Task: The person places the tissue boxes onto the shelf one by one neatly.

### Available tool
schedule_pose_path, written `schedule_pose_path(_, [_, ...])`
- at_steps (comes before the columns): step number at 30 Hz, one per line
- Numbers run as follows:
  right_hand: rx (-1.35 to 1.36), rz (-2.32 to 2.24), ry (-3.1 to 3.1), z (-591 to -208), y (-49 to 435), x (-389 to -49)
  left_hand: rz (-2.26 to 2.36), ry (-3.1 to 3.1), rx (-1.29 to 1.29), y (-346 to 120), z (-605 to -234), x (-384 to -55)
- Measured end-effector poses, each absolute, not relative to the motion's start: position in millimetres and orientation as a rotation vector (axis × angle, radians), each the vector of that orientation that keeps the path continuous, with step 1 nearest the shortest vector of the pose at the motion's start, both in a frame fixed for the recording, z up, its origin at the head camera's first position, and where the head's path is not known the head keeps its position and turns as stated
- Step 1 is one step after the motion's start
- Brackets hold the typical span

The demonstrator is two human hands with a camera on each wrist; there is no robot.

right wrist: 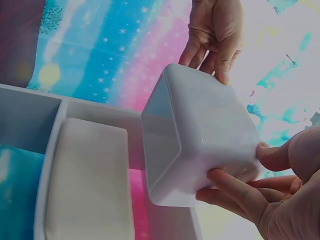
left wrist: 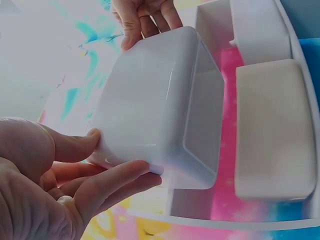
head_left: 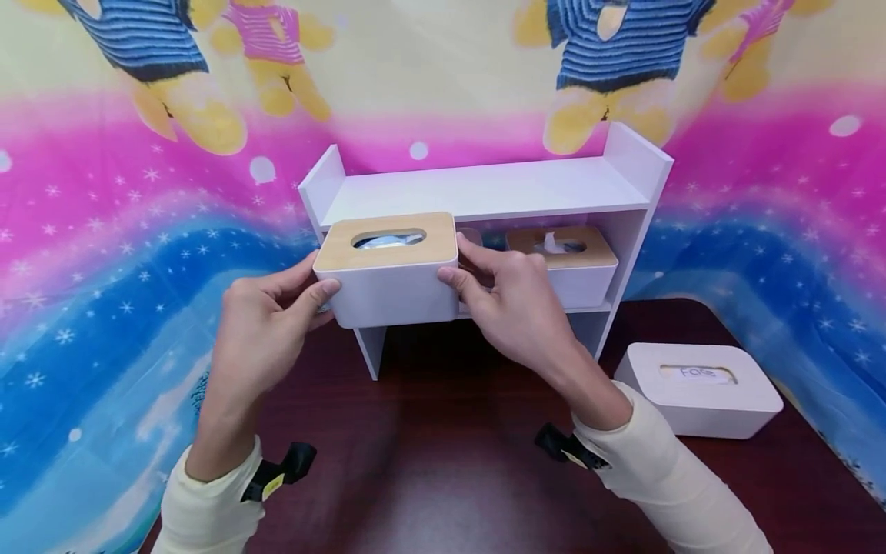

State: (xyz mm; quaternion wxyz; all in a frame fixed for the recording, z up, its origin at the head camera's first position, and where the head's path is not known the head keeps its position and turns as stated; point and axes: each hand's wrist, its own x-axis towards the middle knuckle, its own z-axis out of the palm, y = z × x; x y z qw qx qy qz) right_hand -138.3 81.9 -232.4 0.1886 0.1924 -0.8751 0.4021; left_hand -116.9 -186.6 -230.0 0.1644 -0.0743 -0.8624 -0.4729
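Observation:
A white tissue box (head_left: 391, 296) with a light wooden lid is held up in front of the shelf's left part. My left hand (head_left: 266, 327) grips its left end, thumb on the front side. At the opposite end, my right hand (head_left: 512, 300) pinches the box between thumb and fingers. Bluish-white packaging shows through the lid's oval slot. Both wrist views look up at the box, with its pale walls (left wrist: 140, 100) between the two hands. Another wooden-lidded tissue box (head_left: 577, 281), a tissue poking out, sits in the shelf just beyond my right hand.
The white two-level shelf (head_left: 484, 188) stands on a dark reddish table (head_left: 443, 446) against a patterned cloth (head_left: 443, 85). An all-white tissue box (head_left: 699, 385) rests on the table at the right. A partly hidden clear item (head_left: 471, 237) is behind my right fingers.

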Motion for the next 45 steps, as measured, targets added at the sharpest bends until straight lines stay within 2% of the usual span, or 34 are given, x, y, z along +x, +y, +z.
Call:
schedule_pose_path(23, [0.513,1.082,-2.460,-175,79,-148,-1.309,-2.372,-0.155,-183,-183,-129])
schedule_pose_path(45, [0.415,1.072,-2.347,-160,60,-211,-1.473,-2.258,-0.027,-167,-163,-194])
